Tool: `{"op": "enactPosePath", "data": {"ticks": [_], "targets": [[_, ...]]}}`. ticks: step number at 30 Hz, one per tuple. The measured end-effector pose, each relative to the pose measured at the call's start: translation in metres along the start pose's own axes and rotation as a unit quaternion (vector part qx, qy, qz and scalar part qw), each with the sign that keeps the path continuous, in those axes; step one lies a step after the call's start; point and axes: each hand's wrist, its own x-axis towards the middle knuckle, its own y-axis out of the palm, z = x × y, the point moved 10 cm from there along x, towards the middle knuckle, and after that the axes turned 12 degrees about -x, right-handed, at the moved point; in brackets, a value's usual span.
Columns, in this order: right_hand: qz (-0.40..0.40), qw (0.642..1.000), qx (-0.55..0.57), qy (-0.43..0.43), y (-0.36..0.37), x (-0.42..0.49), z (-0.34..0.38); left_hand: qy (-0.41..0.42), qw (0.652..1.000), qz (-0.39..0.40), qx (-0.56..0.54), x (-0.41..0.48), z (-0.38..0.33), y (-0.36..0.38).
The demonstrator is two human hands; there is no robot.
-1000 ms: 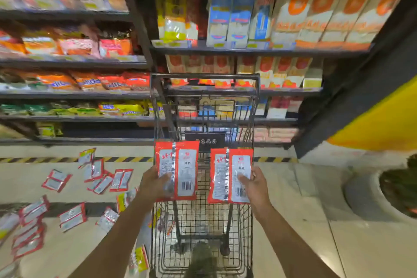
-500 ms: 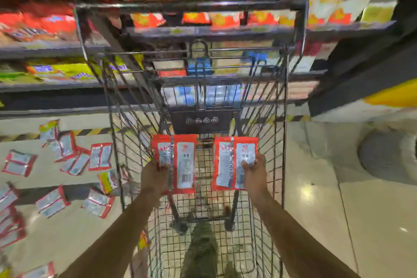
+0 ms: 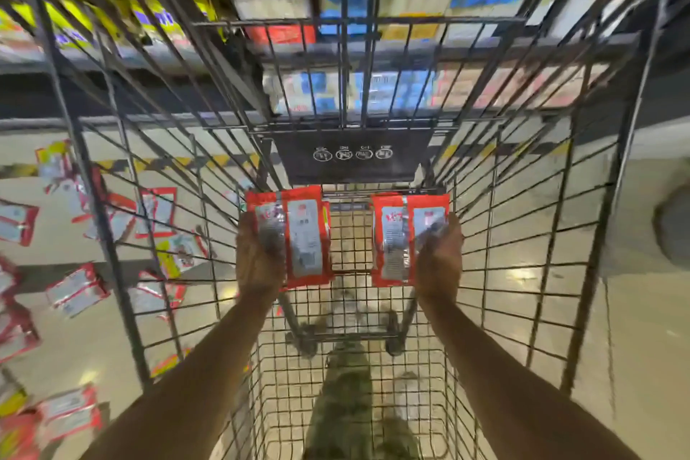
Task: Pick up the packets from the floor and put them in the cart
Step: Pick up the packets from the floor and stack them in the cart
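Head view: your left hand (image 3: pixel 257 258) grips a red packet (image 3: pixel 304 235) by its edge, and your right hand (image 3: pixel 438 258) grips a second packet (image 3: pixel 394 239), fingers curled round each. Both sit low inside the cart (image 3: pixel 522 235), above its wire bottom, not yet released. No loose packet visible on that bottom. Early days, I'd judge: many floor packets (image 3: pixel 76 291) lie scattered on the floor (image 3: pixel 634 347) left of the cart.

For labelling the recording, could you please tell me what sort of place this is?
Most likely a supermarket aisle: a wire shopping cart fills the view, stocked shelves stand behind it, and red packets lie scattered on the tiled floor.
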Motion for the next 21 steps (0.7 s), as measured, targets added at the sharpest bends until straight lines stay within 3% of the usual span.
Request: {"op": "enactPosePath", "data": {"ticks": [4, 6, 8, 10, 17, 21], "targets": [[-0.047, 0.988, -0.110, -0.096, 0.004, -0.006, 0.019, 0.078, 0.987, 0.012, 0.137, -0.019, -0.011, 0.013], [-0.053, 0.967, -0.177, -0.179, 0.023, -0.016, 0.033, 0.175, 0.952, 0.085, 0.236, -0.028, -0.010, 0.039], [-0.011, 0.940, -0.254, -0.229, 0.052, -0.023, 0.036, 0.207, 0.928, 0.139, 0.278, -0.028, 0.004, 0.059], [0.044, 0.932, -0.292, -0.210, 0.069, -0.022, 0.025, 0.188, 0.923, 0.161, 0.294, -0.024, 0.015, 0.068], [0.065, 0.945, -0.253, -0.197, 0.063, -0.014, 0.024, 0.177, 0.925, 0.184, 0.280, -0.022, 0.014, 0.068], [0.065, 0.943, -0.242, -0.219, 0.016, -0.028, 0.043, 0.202, 0.921, 0.160, 0.292, -0.041, -0.013, 0.043]]}}
